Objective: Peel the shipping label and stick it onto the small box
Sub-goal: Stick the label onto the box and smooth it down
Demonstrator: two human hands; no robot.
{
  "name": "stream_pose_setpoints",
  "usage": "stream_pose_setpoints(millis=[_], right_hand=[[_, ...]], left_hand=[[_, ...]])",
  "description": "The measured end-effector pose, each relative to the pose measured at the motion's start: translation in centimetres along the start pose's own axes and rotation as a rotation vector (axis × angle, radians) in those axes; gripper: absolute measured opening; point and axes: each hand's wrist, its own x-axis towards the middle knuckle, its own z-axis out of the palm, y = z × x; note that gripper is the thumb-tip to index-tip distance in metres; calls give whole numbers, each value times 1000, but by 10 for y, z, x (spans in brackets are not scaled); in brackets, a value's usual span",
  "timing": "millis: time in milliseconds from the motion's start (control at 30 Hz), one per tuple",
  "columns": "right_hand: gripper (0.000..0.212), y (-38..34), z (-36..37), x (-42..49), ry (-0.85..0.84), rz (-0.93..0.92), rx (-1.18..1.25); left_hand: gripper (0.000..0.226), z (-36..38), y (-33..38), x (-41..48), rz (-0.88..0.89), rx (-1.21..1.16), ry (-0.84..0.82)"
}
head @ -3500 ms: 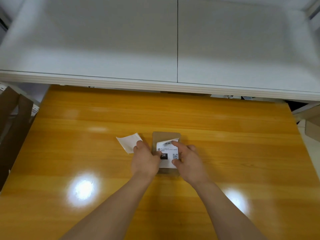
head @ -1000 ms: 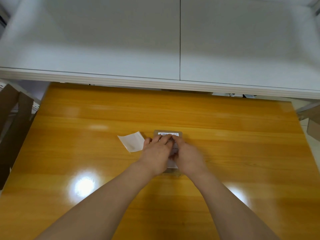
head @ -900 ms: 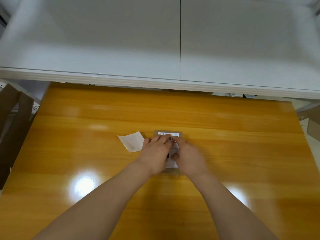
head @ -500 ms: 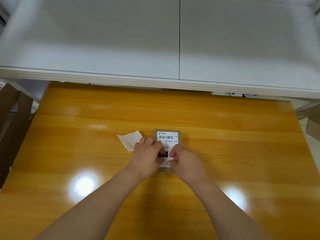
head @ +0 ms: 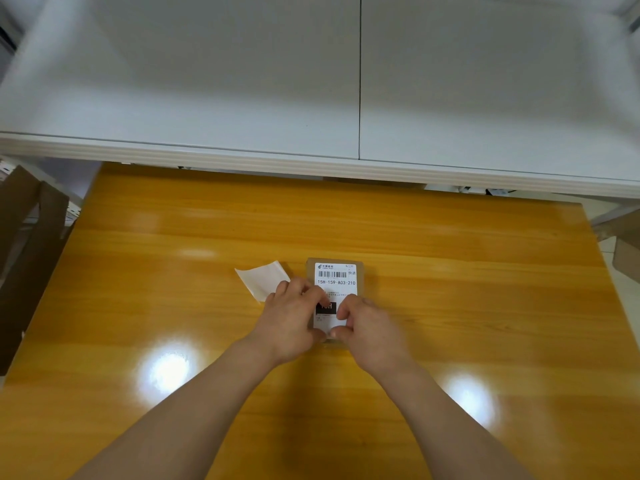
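A small brown box [head: 360, 271] lies flat in the middle of the orange table. The white shipping label [head: 335, 279] lies flat on its top, with barcode and printed number showing at the far end. My left hand [head: 292, 318] and my right hand [head: 372, 329] rest on the near half of the label. Their curled fingertips press down on it, and both thumbs meet at the box's near edge. The near part of the label and box is hidden under my hands.
The peeled white backing paper [head: 260, 281] lies just left of the box, partly under my left hand. A white shelf [head: 311, 161] overhangs the far table edge. Brown cardboard [head: 31, 244] stands off the left side. The wooden table [head: 485, 289] is glossy with lamp glare.
The label went from partly lifted to flat on the box. My hands slid from its far end back to its near half, uncovering the barcode.
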Motion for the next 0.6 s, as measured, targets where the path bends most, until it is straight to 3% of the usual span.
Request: stream_pose_setpoints(millis=[600], right_hand=[[16, 18, -6, 1, -43, 108, -3]], left_hand=[[58, 9, 16, -1, -82, 49, 74]])
